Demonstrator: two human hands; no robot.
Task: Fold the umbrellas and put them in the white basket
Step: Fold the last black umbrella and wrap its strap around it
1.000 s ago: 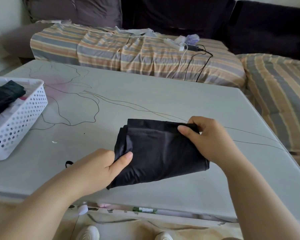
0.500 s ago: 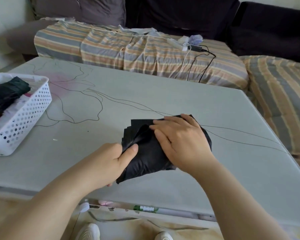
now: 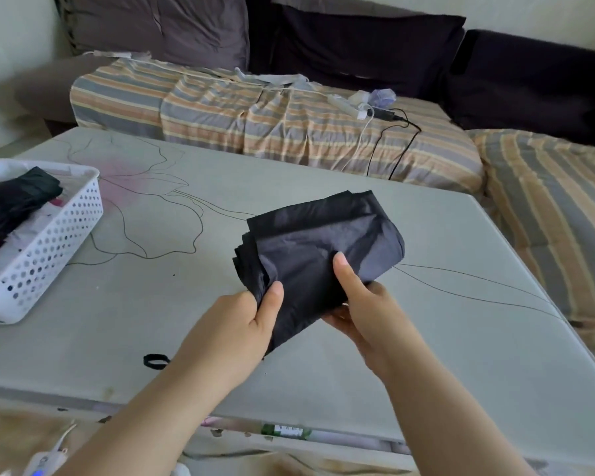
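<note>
Head view: both hands (image 3: 234, 324) hold folded black umbrella (image 3: 318, 249); handle hidden

One view only, worn on the head, looking forward and down across the worktop (image 3: 323, 207) from its near edge. It sits close: both forearms rise from the bottom of the frame and meet at the centre. Wide angle, so the white basket (image 3: 54, 242) squeezes in at the left edge and the striped sofa (image 3: 255, 121) runs across the upper frame.
</note>
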